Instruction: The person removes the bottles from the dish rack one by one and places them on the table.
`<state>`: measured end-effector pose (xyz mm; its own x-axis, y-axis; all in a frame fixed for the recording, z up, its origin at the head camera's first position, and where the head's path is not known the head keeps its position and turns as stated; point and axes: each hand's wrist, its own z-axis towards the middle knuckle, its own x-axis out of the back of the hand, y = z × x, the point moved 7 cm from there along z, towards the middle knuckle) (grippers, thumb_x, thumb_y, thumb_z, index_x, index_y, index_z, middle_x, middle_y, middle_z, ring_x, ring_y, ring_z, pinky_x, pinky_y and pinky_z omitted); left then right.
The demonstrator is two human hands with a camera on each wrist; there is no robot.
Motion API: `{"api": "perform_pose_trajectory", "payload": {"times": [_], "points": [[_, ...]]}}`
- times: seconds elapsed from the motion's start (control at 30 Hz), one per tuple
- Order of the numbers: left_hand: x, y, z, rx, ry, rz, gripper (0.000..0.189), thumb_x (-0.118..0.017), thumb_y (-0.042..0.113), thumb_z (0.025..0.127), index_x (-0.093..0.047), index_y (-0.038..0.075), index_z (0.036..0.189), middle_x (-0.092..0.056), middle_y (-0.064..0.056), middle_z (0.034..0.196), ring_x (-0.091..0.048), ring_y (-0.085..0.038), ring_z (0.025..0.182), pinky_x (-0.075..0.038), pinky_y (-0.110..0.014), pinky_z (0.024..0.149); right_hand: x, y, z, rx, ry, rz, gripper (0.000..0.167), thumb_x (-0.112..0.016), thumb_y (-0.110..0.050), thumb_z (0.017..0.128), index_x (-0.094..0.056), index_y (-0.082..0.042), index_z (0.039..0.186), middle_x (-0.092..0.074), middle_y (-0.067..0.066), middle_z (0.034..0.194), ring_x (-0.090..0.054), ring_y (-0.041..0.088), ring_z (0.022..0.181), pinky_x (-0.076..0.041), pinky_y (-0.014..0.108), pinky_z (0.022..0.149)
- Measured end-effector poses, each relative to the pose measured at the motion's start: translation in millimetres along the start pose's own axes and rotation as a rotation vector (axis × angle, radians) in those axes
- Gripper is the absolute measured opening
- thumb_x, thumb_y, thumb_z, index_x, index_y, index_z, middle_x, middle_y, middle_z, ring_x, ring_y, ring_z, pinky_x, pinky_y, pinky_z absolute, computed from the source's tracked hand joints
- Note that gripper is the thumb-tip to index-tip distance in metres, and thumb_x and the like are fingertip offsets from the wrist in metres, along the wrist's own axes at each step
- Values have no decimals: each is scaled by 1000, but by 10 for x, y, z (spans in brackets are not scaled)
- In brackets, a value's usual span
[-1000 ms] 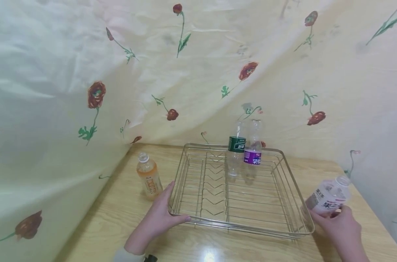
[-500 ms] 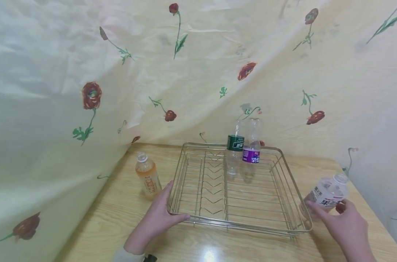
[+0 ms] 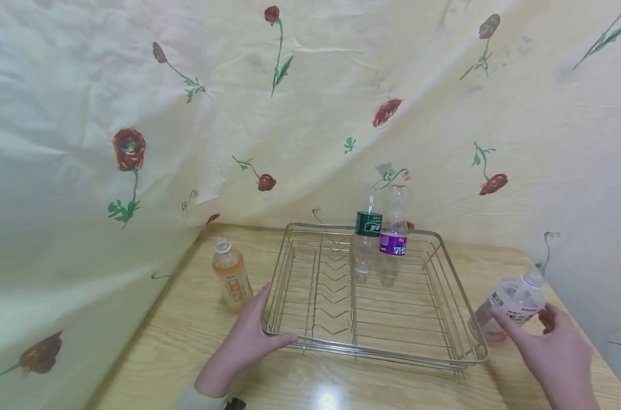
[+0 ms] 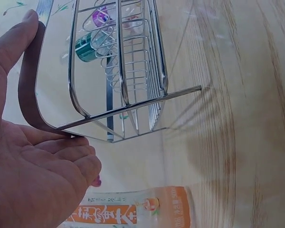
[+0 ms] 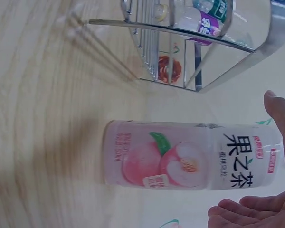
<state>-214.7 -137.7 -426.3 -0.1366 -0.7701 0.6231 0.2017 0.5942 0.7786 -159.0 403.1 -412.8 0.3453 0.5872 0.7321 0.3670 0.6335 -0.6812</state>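
Observation:
My left hand (image 3: 251,336) rests against the near left corner of the metal wire dish rack (image 3: 377,354), thumb along the front rim and index finger along the left side. In the left wrist view the other fingers of that hand (image 4: 42,166) lie loosely bent beneath the rim. My right hand (image 3: 551,353) is spread beside a peach tea bottle (image 3: 513,307), which stands on the table right of the rack. The right wrist view shows a gap between the bottle's pink peach label (image 5: 175,156) and the fingers (image 5: 242,213), with the thumb near its upper part.
Two clear bottles stand in the back of the rack, one with a green label (image 3: 369,224), one with a purple label (image 3: 393,244). An orange-labelled bottle (image 3: 233,279) stands left of the rack. Flower-patterned cloth (image 3: 310,114) hangs behind the wooden table (image 3: 290,381).
My right hand has let go of the peach tea bottle and drawn back to the right, fingers opening. My left hand stays at the rack's corner.

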Motion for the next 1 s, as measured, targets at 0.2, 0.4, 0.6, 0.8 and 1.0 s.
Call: {"api": "perform_pose_trajectory", "payload": {"times": [0.2, 0.4, 0.6, 0.8, 1.0], "points": [[-1, -3, 5, -7, -1, -3, 130, -88, 63, 65, -20, 10, 163, -24, -16, 163, -26, -39, 147, -25, -59, 116, 85, -102, -36, -12, 20, 10, 116, -72, -56, 90, -6, 13, 155, -22, 42, 152, -30, 66, 131, -35, 74, 99], [0, 1, -1, 0, -1, -13, 129, -89, 61, 65, -21, 10, 163, -25, -16, 163, -26, -39, 147, -24, -59, 116, 205, -200, -73, -39, 51, 42, 115, -73, -55, 90, -5, 7, 158, -17, 37, 157, -25, 61, 137, -31, 71, 104], [-1, -3, -2, 3, 3, -19, 130, -89, 61, 64, -21, 11, 163, -25, -15, 163, -26, -39, 147, -25, -59, 116, 349, -288, -126, -20, 100, 62, 111, -74, -51, 90, -7, 3, 160, -20, 30, 160, -23, 55, 141, -24, 63, 112], [-6, -6, -3, 10, 0, -20, 130, -89, 62, 64, -20, 11, 163, -24, -16, 164, -26, -39, 147, -24, -58, 116, 463, -347, -131, -6, 115, 69, 109, -75, -50, 90, -8, -1, 161, -19, 29, 160, -20, 51, 143, -18, 62, 113], [-6, -2, 0, 8, 2, -19, 130, -89, 61, 64, -21, 9, 162, -25, -18, 163, -26, -39, 146, -24, -58, 116, 498, -403, -136, 20, 110, 53, 109, -76, -52, 88, -12, -5, 162, -22, 25, 161, -21, 49, 144, -20, 58, 116]]}}
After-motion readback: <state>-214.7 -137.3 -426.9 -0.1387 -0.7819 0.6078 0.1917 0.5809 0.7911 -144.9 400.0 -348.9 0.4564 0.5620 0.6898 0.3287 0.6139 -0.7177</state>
